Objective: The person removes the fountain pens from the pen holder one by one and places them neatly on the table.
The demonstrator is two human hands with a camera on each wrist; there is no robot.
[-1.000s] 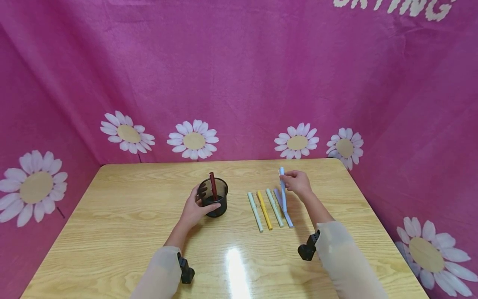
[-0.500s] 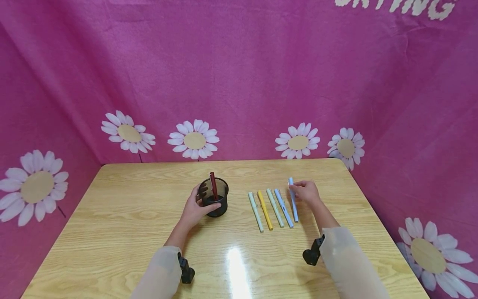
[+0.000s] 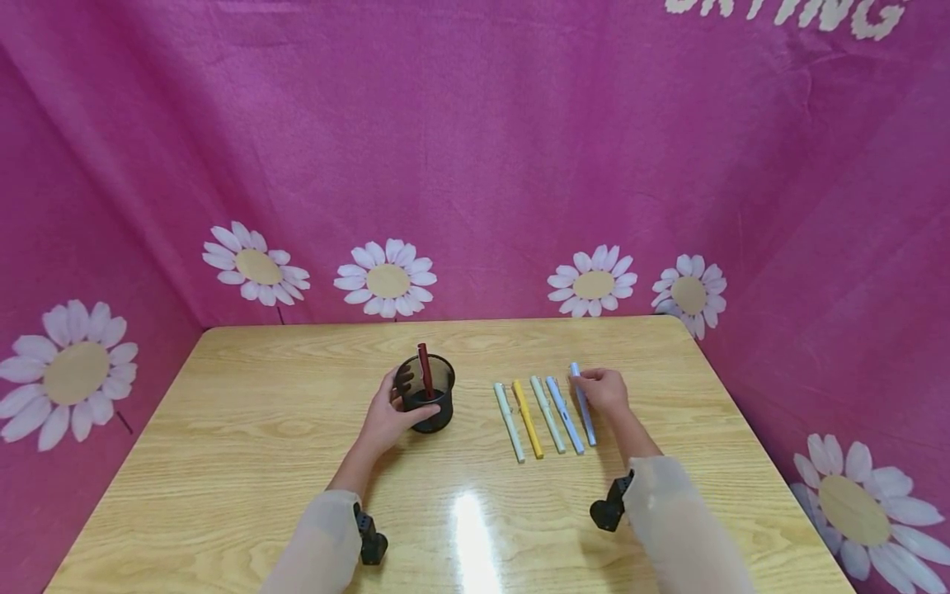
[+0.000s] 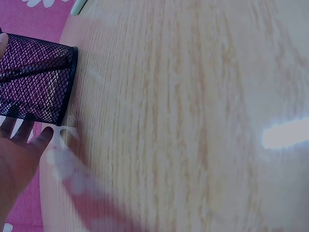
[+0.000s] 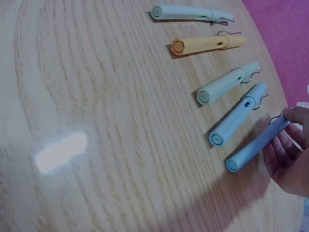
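Note:
My left hand (image 3: pixel 389 417) grips a black mesh pen cup (image 3: pixel 432 417), thumb at the front and fingers round the left side. A dark red pen (image 3: pixel 425 371) leans upright in the cup. With thumb and fingers, my right hand (image 3: pixel 604 389) pinches the capped end of a light blue pen (image 5: pixel 258 145), which lies along the table at the right end of a row. Beside it, from right to left, are a blue pen (image 5: pixel 239 116), a pale green pen (image 5: pixel 227 84), a yellow pen (image 5: pixel 207 44) and another pale green pen (image 5: pixel 188 13).
The wooden table (image 3: pixel 260 462) reaches back to a pink cloth (image 3: pixel 475 165) printed with daisies, which also hangs at both sides. A bright light reflection lies on the tabletop near the front. A black wrist camera (image 3: pixel 610 505) sits on the right sleeve.
My right hand has carried the light blue pen from across the blue pen to the right and lowered it at the row's end. The left hand and cup have stayed put.

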